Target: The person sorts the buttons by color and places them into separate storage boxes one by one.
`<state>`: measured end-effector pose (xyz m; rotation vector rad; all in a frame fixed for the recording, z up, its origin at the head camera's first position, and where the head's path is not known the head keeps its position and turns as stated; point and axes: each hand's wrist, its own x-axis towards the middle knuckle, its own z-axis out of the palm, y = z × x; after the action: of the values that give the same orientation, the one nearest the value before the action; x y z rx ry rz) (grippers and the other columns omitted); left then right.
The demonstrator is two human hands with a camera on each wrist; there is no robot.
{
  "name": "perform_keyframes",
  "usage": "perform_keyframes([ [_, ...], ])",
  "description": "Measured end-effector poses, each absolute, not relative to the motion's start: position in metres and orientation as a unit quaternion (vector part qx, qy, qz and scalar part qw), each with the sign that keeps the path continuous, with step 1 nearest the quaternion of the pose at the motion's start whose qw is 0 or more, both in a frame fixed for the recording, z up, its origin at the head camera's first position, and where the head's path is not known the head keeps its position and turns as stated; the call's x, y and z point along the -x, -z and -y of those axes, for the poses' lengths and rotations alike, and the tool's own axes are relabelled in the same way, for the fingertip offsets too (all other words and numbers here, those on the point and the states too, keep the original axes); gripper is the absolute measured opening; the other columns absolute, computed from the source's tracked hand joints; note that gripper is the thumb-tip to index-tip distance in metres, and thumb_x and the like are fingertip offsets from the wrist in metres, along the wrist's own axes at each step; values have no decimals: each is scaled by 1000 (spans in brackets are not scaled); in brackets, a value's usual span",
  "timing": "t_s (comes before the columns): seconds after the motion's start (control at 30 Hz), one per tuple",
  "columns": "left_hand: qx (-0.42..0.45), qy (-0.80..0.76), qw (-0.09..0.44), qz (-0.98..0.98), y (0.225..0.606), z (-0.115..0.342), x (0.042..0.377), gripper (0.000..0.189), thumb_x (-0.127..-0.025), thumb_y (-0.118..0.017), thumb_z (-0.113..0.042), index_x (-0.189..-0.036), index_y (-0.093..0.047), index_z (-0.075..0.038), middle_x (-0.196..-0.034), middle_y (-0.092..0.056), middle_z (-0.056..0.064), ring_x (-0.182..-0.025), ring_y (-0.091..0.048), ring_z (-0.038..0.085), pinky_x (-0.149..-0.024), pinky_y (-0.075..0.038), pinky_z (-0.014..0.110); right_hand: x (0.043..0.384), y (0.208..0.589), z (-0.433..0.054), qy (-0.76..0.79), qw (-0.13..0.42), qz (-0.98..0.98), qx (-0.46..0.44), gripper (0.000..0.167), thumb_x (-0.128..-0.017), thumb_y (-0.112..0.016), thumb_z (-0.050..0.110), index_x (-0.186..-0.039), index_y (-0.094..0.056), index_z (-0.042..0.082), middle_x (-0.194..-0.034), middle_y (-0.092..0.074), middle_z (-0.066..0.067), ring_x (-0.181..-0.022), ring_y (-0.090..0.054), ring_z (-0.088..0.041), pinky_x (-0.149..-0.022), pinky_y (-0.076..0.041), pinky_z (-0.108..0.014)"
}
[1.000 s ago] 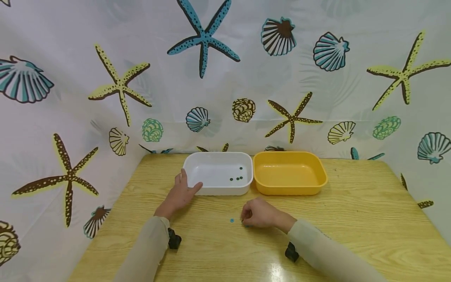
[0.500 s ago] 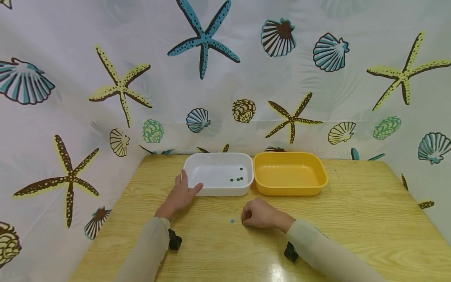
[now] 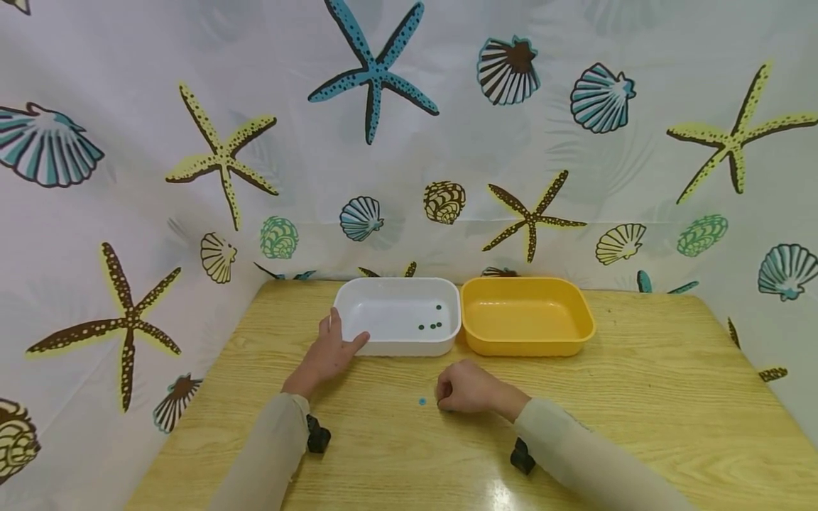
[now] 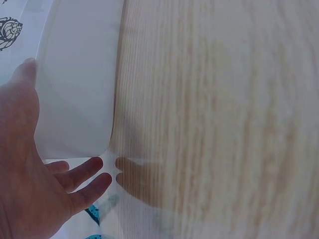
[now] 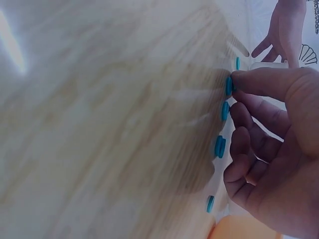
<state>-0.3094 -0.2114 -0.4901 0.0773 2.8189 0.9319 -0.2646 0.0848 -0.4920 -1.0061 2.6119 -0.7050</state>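
My left hand [image 3: 327, 353] rests at the near left corner of a white plastic box [image 3: 390, 348], fingers spread along its left end and thumb against its front. In the left wrist view the fingers [image 4: 82, 175] look extended, not wrapped tightly around the box. Several small dark green discs like buttons [image 3: 439, 307] lie inside it. Over the table, my right hand [image 3: 471, 387] pinches at a small button [image 5: 229, 85] with thumb and forefinger; it looks blue in the right wrist view. Other blue buttons [image 5: 225, 110] lie beside and below the fingertips. One blue button [image 3: 422, 402] lies left of the hand.
A yellow plastic box [image 3: 527, 348] stands right against the white one, near the back of the wooden table [image 3: 383, 454]. A curtain [image 3: 409, 142] printed with starfish and shells hangs behind and at both sides. Each wrist carries a black camera [image 3: 522, 456].
My right hand has shifted very slightly left, its fingertips still down at the table. The left hand stays at the white box. The whole head view has drifted slightly.
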Motion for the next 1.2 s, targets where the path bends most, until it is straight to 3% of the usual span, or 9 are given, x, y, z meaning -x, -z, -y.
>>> perform_keyframes([
  [0.33, -23, -315, 86, -945, 491, 210, 310, 103, -91, -42, -63, -146, 19, -1, -152, 7, 26, -129, -31, 48, -102, -29, 57, 262, 492, -85, 273, 135, -891, 336, 11, -78, -74, 10, -73, -66, 15, -67, -57, 13, -62, -50, -2, -61, -45, -20],
  [0.53, -29, -310, 85, -946, 489, 211, 309, 105, -90, -39, -67, -146, 21, -1, -152, 8, 27, -129, -32, 48, -102, -29, 57, 267, 486, -87, 325, 154, -882, 303, 8, -84, -68, 11, -78, -65, 15, -72, -60, 9, -65, -53, -5, -62, -46, -23],
  [0.83, -23, -309, 78, -947, 493, 213, 311, 101, -92, -41, -61, -146, 19, 0, -152, 6, 27, -128, -32, 49, -102, -29, 57, 282, 459, -82, 414, 84, -865, 270, 7, -85, -70, 9, -81, -65, 11, -74, -63, 5, -68, -56, -9, -62, -47, -24],
  [1.2, -28, -313, 82, -946, 493, 213, 311, 105, -89, -39, -68, -146, 20, -2, -152, 7, 26, -128, -32, 48, -102, -29, 58, 297, 443, -79, 460, 67, -858, 217, 5, -88, -67, 10, -88, -67, 6, -77, -62, 0, -69, -56, -12, -63, -47, -24],
])
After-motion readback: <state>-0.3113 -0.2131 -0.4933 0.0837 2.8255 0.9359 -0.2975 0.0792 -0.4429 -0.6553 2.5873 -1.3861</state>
